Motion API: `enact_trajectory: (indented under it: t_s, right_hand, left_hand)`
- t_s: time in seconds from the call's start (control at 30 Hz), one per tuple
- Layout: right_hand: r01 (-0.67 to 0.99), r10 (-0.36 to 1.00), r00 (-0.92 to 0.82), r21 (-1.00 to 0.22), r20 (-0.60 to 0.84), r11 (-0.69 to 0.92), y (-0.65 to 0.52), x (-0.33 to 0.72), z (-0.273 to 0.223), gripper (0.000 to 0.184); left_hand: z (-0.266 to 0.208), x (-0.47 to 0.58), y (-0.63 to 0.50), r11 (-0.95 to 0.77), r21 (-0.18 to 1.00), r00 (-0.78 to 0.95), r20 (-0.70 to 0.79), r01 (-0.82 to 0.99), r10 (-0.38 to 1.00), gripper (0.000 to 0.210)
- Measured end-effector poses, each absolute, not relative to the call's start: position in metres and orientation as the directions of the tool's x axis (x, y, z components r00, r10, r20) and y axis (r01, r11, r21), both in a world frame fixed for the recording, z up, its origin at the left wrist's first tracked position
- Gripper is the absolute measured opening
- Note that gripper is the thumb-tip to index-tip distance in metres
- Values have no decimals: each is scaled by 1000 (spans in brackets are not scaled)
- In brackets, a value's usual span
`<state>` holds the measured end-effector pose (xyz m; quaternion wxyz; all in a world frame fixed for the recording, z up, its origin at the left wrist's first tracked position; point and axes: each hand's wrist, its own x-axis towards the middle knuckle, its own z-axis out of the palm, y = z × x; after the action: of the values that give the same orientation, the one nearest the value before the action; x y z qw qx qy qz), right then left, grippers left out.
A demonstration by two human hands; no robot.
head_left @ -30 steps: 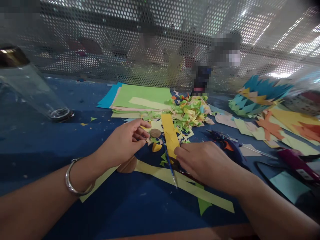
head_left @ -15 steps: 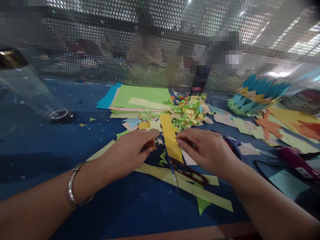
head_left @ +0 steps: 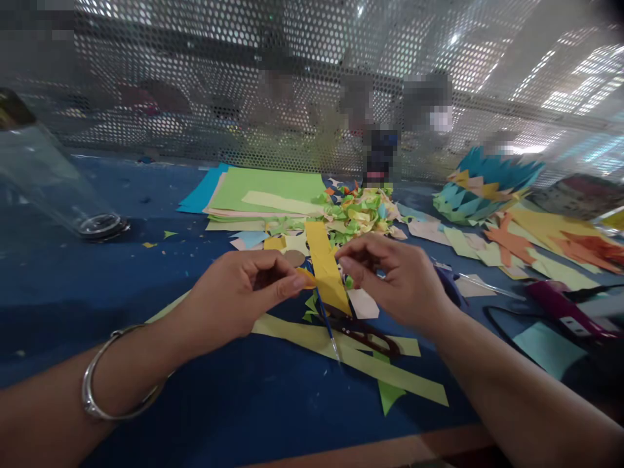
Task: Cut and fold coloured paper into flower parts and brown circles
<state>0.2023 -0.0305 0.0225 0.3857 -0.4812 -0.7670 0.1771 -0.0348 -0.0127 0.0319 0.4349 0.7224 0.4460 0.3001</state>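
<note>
A small orange paper scrap (head_left: 308, 278) is pinched between thumb and fingers of the left hand (head_left: 238, 296), above the blue table (head_left: 146, 279). The right hand (head_left: 397, 279) is curled with fingertips drawn together just beside a yellow paper strip (head_left: 325, 266). Scissors (head_left: 365, 333) and a paintbrush (head_left: 327, 325) are seen below.

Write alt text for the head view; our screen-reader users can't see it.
Over a blue table strewn with paper scraps, the left hand pinches a small yellow piece while the right hand hovers beside a yellow strip. Scissors and a paintbrush lie below.
</note>
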Motion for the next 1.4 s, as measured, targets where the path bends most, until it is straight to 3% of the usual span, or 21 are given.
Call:
enact_trajectory:
  t_s: [0.17, 0.37, 0.47, 0.63, 1.1, 1.4]
  right_hand:
    - [549, 889, -346, -703, 302, 452, -33, 191, 22, 13]
    - [529, 894, -354, -729, 275, 434, -36, 188, 22, 16]
    - [541, 884, -371, -707, 285, 455, -37, 188, 21, 14]
    - [518, 876, -355, -711, 326, 475, -40, 185, 19, 15]
    - [419, 878, -317, -778, 358, 469, -42, 181, 16, 19]
    - [400, 879, -334, -793, 340, 459, -42, 179, 17, 20]
  left_hand:
    - [19, -30, -8, -61, 989, 369, 8, 133, 929, 16]
    - [13, -20, -14, 100, 994, 408, -72, -47, 910, 16]
    - [11, -18, -16, 123, 992, 431, -95, -38, 897, 23]
    - [12, -18, -17, 3, 997, 396, -35, 81, 917, 10]
    - [6, -19, -19, 190, 964, 377, -109, -185, 920, 20]
    - [10, -17, -20, 257, 942, 381, -162, -215, 910, 23]
